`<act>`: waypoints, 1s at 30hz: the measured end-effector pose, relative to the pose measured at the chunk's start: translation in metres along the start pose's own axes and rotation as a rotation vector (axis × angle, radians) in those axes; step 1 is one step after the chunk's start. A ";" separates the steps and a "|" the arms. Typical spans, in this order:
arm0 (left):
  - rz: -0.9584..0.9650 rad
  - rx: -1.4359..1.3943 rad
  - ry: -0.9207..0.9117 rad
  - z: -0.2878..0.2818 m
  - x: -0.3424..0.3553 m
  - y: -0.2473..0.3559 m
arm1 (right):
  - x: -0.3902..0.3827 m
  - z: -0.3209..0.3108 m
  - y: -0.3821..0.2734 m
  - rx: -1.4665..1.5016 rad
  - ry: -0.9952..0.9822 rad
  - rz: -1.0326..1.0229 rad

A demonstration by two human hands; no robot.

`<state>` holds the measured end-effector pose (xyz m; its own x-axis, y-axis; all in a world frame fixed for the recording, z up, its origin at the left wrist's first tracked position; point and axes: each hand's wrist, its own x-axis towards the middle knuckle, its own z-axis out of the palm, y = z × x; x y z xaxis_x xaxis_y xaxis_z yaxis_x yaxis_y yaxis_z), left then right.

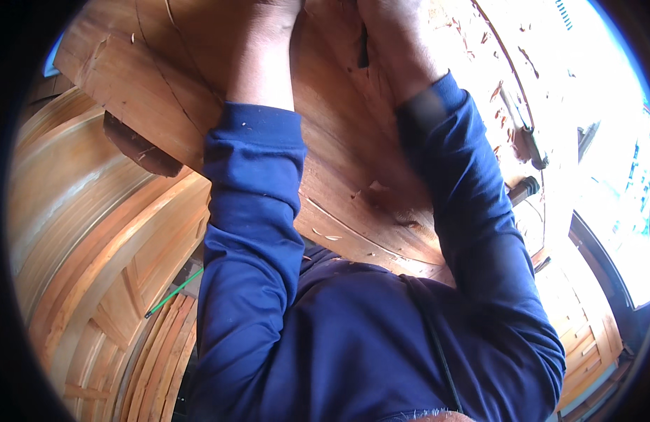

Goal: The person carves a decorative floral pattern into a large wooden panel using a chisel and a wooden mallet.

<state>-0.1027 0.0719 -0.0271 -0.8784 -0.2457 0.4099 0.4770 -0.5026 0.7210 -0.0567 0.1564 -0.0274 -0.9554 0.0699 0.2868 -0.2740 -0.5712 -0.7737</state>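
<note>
Both my arms, in blue sleeves, reach forward over a broad wooden board [339,133]. At the upper edge of the head view, only the back part of my left hand [277,5] and of my right hand [391,15] shows. Their fingers lie beyond the picture, so whatever they hold or touch is hidden. Just left of my right wrist is a narrow dark shape [363,50] that I cannot make out. Curled wood shavings [326,234] are scattered on the board near my body.
Wooden door panels [107,211] stand stacked at the left, beside a thin green rod [174,292]. A dark block [142,146] sits under the board's left edge. On the right lie a dark-ended tool [523,190], a thin cord [511,60] and more shavings in bright glare.
</note>
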 end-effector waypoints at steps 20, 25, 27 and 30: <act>0.099 0.122 -0.007 -0.021 0.006 -0.004 | -0.012 0.006 0.009 -0.011 -0.088 0.019; 0.070 0.107 0.047 -0.008 0.002 0.010 | -0.011 0.000 0.002 0.016 -0.075 0.052; -0.044 -0.002 0.123 -0.004 -0.006 0.020 | -0.014 0.002 0.004 0.021 -0.073 0.066; 0.020 -0.196 -0.212 -0.033 0.005 0.021 | -0.017 0.005 0.011 0.107 -0.168 0.035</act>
<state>-0.0975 0.0326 -0.0284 -0.8334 -0.0889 0.5455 0.4615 -0.6550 0.5983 -0.0432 0.1446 -0.0378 -0.9299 -0.0843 0.3580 -0.2190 -0.6549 -0.7233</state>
